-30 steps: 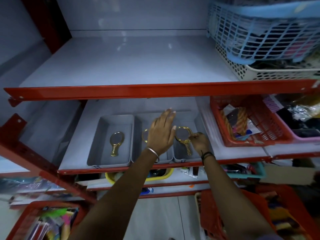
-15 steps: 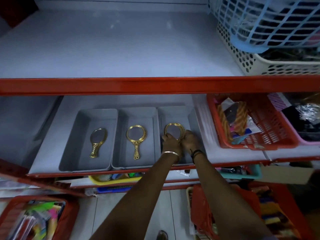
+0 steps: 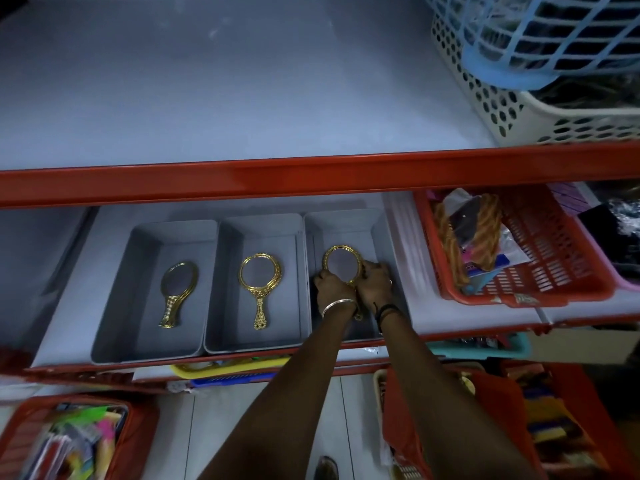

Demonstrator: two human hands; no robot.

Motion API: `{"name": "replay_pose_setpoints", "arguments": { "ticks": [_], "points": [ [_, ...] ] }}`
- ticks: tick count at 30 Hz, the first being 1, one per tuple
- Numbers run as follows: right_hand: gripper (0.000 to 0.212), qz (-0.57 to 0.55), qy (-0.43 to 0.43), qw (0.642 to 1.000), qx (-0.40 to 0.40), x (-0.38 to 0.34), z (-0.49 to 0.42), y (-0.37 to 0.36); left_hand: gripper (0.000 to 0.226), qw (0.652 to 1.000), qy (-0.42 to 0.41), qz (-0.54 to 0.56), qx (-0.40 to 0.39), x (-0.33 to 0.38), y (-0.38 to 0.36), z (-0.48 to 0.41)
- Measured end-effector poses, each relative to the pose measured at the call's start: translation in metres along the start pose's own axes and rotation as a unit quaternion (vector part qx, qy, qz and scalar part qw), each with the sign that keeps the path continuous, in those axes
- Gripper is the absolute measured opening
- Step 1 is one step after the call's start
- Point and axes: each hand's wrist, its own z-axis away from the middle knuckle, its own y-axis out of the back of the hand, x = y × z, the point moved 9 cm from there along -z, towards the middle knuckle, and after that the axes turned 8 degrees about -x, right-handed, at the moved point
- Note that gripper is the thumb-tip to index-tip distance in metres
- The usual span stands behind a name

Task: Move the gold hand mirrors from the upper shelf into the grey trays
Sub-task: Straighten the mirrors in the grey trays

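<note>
Head view, left to right: left tray holds one mirror, middle tray another. In the right tray, left hand and right hand pinch the third mirror by its rim. Likely light, stiff, slick, with fragile glass; the handle seems the safer hold.

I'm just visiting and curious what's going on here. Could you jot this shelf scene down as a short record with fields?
Grey trays: three side by side on the lower shelf
Left tray: one gold hand mirror, lying flat
Middle tray: one gold hand mirror, lying flat
Right tray: third mirror, both hands on it
Left hand: at the frame's left side
Right hand: at the frame's right side
Upper shelf: no mirrors visible
</note>
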Motion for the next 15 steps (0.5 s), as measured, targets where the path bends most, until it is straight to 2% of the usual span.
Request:
{"name": "replay_pose_setpoints", "arguments": {
  "ticks": [6, 15],
  "points": [
    [0.025, 0.003, 0.003, 1.0, 0.02, 0.002, -0.0029, -0.0021, 0.048, 0.999, -0.012, 0.027, 0.016, 0.0009, 0.0009, -0.0027],
    [0.03, -0.032, -0.005, 0.999, 0.039, 0.0026, 0.0009, 0.0034, 0.039, 0.999, -0.041, 0.022, 0.019, 0.0031, 0.0025, -0.0025]
  ]
}}
